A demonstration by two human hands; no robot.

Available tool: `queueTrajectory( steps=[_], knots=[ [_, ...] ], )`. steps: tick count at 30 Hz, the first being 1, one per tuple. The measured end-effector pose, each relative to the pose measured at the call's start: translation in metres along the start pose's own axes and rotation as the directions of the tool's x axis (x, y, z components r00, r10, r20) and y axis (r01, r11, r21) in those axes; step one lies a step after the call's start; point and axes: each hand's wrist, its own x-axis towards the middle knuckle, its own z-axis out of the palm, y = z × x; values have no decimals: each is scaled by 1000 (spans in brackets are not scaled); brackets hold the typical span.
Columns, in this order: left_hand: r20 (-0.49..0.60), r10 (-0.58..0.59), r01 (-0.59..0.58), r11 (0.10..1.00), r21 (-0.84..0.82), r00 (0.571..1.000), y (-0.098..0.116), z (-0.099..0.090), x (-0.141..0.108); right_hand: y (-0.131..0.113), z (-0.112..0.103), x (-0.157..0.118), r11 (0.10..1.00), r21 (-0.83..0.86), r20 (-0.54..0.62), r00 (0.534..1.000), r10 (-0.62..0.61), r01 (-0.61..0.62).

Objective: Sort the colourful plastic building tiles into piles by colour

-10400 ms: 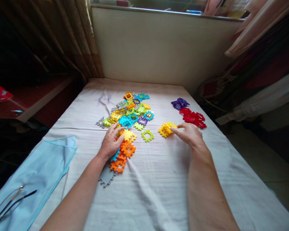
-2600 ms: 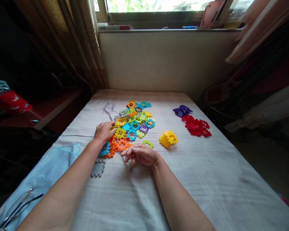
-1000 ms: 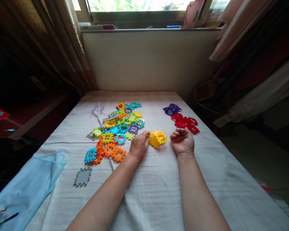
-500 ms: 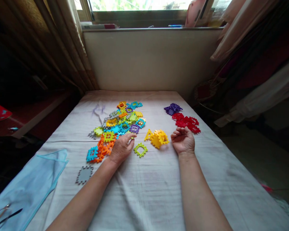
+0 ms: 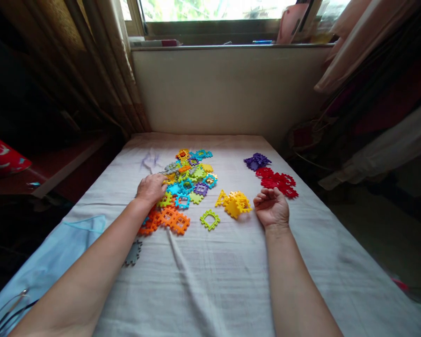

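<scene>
A loose pile of toothed plastic building tiles lies left of centre on the bed. My left hand (image 5: 151, 189) is at its left edge, back of the hand up. Its fingers are bent together against the yellow tile (image 5: 169, 179) and grey tile (image 5: 171, 167); what they grip is hidden. Beside a yellow tile cluster (image 5: 236, 204), my right hand (image 5: 272, 208) rests palm up with loosely curled fingers, nothing in it. Just behind it are red tiles (image 5: 279, 181), with purple tiles (image 5: 257, 161) farther back. A lime tile frame (image 5: 209, 220) lies alone between the pile and the yellow cluster.
Orange tiles (image 5: 175, 220) form the pile's near side. A grey tile (image 5: 133, 252) shows partly from behind my left forearm. A light blue cloth-like piece (image 5: 70, 252) and eyeglasses (image 5: 14, 309) lie at the left. The bed (image 5: 217, 285) ends at a wall (image 5: 224, 89) below the window.
My left hand has moved left and back, from beside the lime frame to the pile's left edge. It now uncovers orange tiles and a blue frame. The right hand holds its pose.
</scene>
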Motion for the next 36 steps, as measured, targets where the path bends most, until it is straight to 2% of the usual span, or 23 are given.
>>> queueTrajectory(
  steps=[4, 10, 12, 15, 18, 21, 24, 27, 32, 36],
  knots=[
    [28, 8, -9, 999, 41, 1000, 0, 3, 6, -1, 2, -1, 1000, 11, -31, 999, 6, -6],
    [9, 16, -17, 998, 55, 1000, -1, -3, -4, -1, 3, -1, 1000, 0, -31, 999, 8, -8],
    [-43, 11, -10, 1000, 26, 999, -2, -10, -9, -1, 3, -1, 1000, 1, -20, 1000, 7, -7],
    [-189, -9, -9, 995, -94, 982, 2, -21, -18, -1, 1, 1, 1000, -5, -4, 1000, 1, -1],
    [-249, -39, -47, 943, -329, 968, 21, -24, -31, 0, -2, 3, 999, -32, 33, 999, -18, 19],
    [-178, -56, -62, 804, -591, 982, 53, -15, -46, 0, -4, 5, 999, -43, 56, 998, -25, 27],
    [-62, 79, -99, 634, -767, 995, 87, 0, -58, 1, -5, 4, 999, -27, 36, 999, -17, 18],
    [-48, 224, -163, 530, -832, 973, 117, 12, -60, 1, -3, 3, 1000, -16, 12, 1000, -17, 17],
    [-6, 268, -147, 512, -846, 963, 149, 21, -46, 0, 3, 0, 1000, 10, -33, 999, 7, -6],
    [44, 272, -145, 635, -758, 961, 156, 24, -37, 0, 5, -1, 1000, 13, -35, 999, 2, -1]
  ],
)
